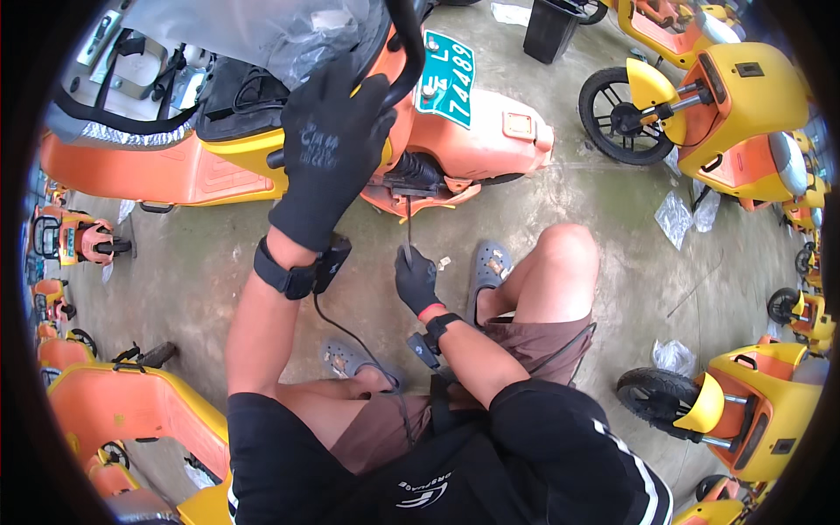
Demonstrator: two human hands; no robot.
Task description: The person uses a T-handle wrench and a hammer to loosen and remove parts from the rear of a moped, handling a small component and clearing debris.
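Note:
An orange and yellow electric scooter (236,171) stands across the upper left, close in front of me. My left hand (328,157), in a black glove, is at its rear end, the fingers curled round the lower end of a curved black grab rail (415,52). Lower down, my right hand (416,278), gloved in black too, is closed on a thin metal rod-shaped tool (409,229). The tool points up at the scooter's underside beside a black ribbed part (416,171); its tip is too small to make out. A green number plate (446,79) sits above the orange rear fender (486,131).
Clear plastic sheeting (289,35) covers part of the scooter's top. More yellow and orange scooters (735,114) line the right side and the lower left (131,402). A black bin (553,33) stands at the back. Plastic scraps (674,219) lie on the concrete floor (560,192).

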